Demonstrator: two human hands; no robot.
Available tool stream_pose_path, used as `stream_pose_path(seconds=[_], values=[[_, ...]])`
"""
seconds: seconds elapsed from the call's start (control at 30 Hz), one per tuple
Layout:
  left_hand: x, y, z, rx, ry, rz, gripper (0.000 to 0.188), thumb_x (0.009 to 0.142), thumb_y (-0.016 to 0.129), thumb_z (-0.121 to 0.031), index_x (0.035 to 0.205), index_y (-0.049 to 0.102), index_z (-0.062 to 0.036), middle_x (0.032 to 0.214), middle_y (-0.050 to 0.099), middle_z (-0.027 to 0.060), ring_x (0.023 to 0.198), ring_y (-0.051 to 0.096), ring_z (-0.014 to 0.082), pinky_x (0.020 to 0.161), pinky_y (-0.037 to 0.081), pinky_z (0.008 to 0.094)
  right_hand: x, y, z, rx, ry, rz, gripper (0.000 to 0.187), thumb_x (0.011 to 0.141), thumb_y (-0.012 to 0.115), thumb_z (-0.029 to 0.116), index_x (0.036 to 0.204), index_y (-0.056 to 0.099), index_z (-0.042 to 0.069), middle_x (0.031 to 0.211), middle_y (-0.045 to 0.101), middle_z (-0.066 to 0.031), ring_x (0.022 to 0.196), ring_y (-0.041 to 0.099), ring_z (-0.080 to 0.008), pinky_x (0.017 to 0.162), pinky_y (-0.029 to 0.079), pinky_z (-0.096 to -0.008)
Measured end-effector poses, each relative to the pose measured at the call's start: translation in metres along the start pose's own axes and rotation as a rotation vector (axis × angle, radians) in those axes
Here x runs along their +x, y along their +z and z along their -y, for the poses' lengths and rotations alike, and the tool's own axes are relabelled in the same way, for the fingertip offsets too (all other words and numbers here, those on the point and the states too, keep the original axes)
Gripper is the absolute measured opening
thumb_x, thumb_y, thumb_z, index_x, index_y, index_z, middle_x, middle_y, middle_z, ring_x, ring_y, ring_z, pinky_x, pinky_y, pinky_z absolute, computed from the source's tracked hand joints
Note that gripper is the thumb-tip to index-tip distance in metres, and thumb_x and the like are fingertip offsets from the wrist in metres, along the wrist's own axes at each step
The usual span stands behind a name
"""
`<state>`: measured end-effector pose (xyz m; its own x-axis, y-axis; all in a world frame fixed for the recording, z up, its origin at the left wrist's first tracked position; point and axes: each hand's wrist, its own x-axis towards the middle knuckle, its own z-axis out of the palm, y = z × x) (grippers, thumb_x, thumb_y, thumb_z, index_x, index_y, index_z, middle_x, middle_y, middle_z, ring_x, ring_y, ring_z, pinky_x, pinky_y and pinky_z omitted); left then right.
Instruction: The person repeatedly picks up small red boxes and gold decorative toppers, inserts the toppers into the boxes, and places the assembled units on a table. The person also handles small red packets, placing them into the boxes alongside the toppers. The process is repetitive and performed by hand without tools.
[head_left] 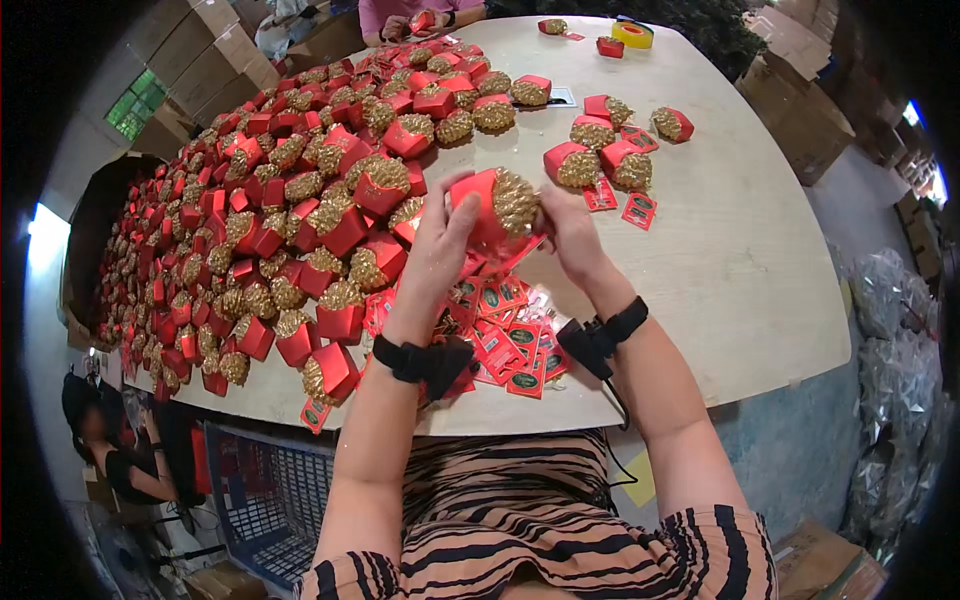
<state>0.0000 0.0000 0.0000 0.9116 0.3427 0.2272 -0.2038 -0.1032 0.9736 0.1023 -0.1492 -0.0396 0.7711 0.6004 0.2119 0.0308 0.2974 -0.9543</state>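
My left hand (438, 240) is closed around the red carton of a french fries ornament (516, 204) with glittery gold fries, held tilted above the table. At the gold end, my right hand (572, 232) has its fingers pinched together; whatever they grip is too small to make out. Below both hands lies a loose pile of red hang tags (500, 342) with dark green ovals. To the right sits a small group of ornaments (576, 166), some with a red tag (639, 210) beside them. A large heap of similar ornaments (340, 228) spreads across the left.
The pale table (740, 300) curves around me. A yellow tape roll (632, 36) lies at the far edge. Across the table another person's hands (408, 26) hold a red piece. A blue plastic crate (270, 500) stands below left; cardboard boxes (800, 120) are at right.
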Motion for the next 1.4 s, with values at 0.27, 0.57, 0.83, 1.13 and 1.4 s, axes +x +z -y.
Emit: stream_pose_path(seconds=[0.27, 0.57, 0.83, 1.13, 1.4], values=[[-0.008, -0.008, 0.024, 0.758, 0.083, 0.29, 0.04, 0.084, 0.06, -0.019, 0.118, 0.052, -0.0014, 0.103, 0.059, 0.0141, 0.1, 0.055, 0.0247, 0.087, 0.044, 0.0346, 0.017, -0.032, -0.017, 0.487, 0.019, -0.477, 0.036, 0.096, 0.041, 0.032, 0.067, 0.044, 0.01, 0.055, 0.04, 0.0009, 0.04, 0.038, -0.0094, 0.036, 0.03, -0.0243], [0.016, 0.014, 0.036, 1.122, 0.161, 0.367, 0.026, 0.081, 0.052, -0.006, 0.106, 0.058, -0.0046, 0.103, 0.056, 0.0162, 0.094, 0.057, 0.034, 0.081, 0.047, 0.0395, 0.018, -0.048, -0.013, 0.232, 0.027, -0.546, 0.036, 0.095, 0.04, 0.034, 0.115, 0.046, 0.004, 0.087, 0.06, -0.0128, 0.064, 0.057, -0.0156, 0.051, 0.048, -0.0329], [0.042, 0.007, 0.052, 1.133, 0.06, 0.291, 0.013, 0.074, 0.053, -0.002, 0.081, 0.064, -0.0021, 0.083, 0.062, 0.0175, 0.082, 0.061, 0.0334, 0.071, 0.048, 0.0392, 0.024, -0.047, -0.034, -0.434, -0.369, -0.53, 0.032, 0.088, 0.052, 0.007, 0.118, 0.05, -0.001, 0.089, 0.06, -0.0082, 0.07, 0.059, -0.0099, 0.058, 0.048, -0.0223], [0.035, 0.003, 0.048, 0.425, 0.032, 0.088, 0.014, 0.075, 0.058, 0.001, 0.089, 0.064, 0.0006, 0.07, 0.062, 0.0081, 0.064, 0.058, 0.0124, 0.059, 0.047, 0.025, 0.012, -0.014, -0.034, -0.304, -0.235, -0.007, 0.02, 0.086, 0.054, 0.008, 0.101, 0.064, -0.002, 0.089, 0.06, -0.011, 0.072, 0.061, -0.0159, 0.061, 0.05, -0.0259], [0.034, 0.023, 0.032, 0.321, 0.068, 0.118, 0.02, 0.078, 0.058, 0.004, 0.098, 0.055, 0.0017, 0.075, 0.058, 0.0031, 0.068, 0.055, 0.007, 0.061, 0.046, 0.0218, 0.001, -0.001, -0.016, -0.246, -0.257, -0.094, 0.016, 0.081, 0.062, 0.005, 0.095, 0.065, -0.002, 0.09, 0.061, -0.008, 0.074, 0.06, -0.0135, 0.065, 0.047, -0.0236]])
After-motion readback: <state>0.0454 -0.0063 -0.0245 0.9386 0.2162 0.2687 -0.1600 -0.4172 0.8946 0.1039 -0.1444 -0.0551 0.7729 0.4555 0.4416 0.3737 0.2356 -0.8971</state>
